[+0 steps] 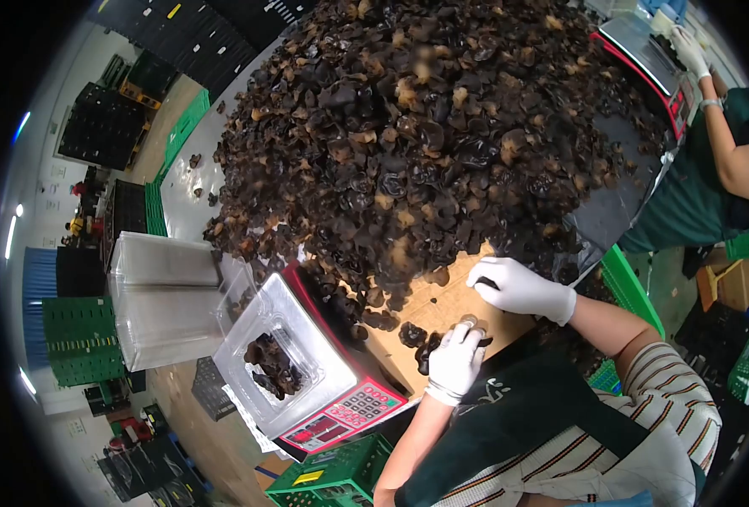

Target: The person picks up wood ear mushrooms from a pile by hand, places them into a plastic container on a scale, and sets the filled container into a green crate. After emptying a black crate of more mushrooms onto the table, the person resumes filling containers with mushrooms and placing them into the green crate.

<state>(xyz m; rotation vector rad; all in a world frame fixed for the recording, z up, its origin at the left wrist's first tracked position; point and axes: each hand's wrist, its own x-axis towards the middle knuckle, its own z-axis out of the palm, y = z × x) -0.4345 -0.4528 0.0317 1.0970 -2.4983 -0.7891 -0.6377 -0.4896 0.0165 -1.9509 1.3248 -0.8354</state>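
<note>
My left hand point(455, 362), in a white glove, is closed around a wood ear mushroom point(474, 322), whose brownish edge shows at the fingertips. Dark mushroom pieces point(411, 335) lie beside it on a brown board point(429, 314). My right hand point(522, 289), also gloved, is above the board's far right part. Its fingers are curled, with a dark piece point(487, 283), apparently wood ear, between thumb and fingers. A big heap of wood ear mushrooms point(408, 144) rises just beyond both hands. Left of them, a red and silver scale point(307, 355) carries a clear tray with several mushrooms point(273, 365).
Stacked clear plastic trays point(167, 300) stand left of the scale. A green crate point(332, 480) sits below it. At upper right, a co-worker's gloved hand point(689, 51) is by a second scale point(645, 63). Black crates point(100, 127) are stacked in the background.
</note>
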